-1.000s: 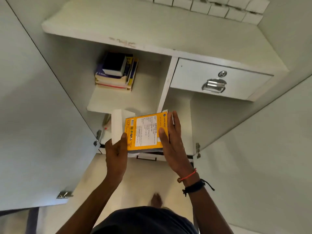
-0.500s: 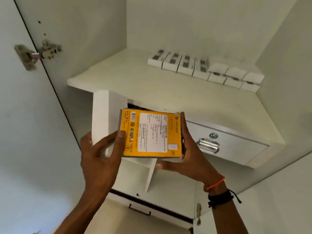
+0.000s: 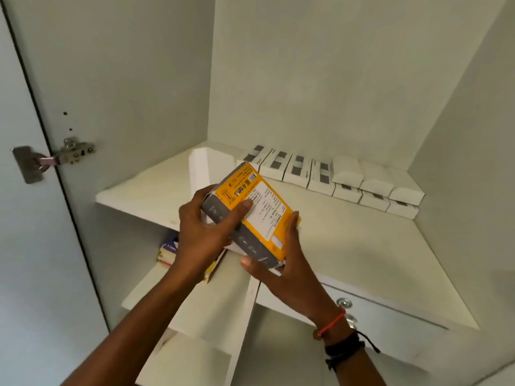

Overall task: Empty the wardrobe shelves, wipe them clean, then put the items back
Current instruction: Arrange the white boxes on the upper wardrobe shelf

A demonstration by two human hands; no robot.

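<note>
Yellow-orange card covers the broad face of the box (image 3: 259,210), which bears a white printed label, a barcode near its far end and a dark grey side panel with small pale icons. The box is tilted above the front edge of the wardrobe shelf (image 3: 362,246). The left hand (image 3: 203,232) grips it from eight o'clock, thumb on the label. The right hand (image 3: 281,263) clasps its near end from five o'clock. Small white boxes (image 3: 306,174) line the shelf's back at two o'clock.
</note>
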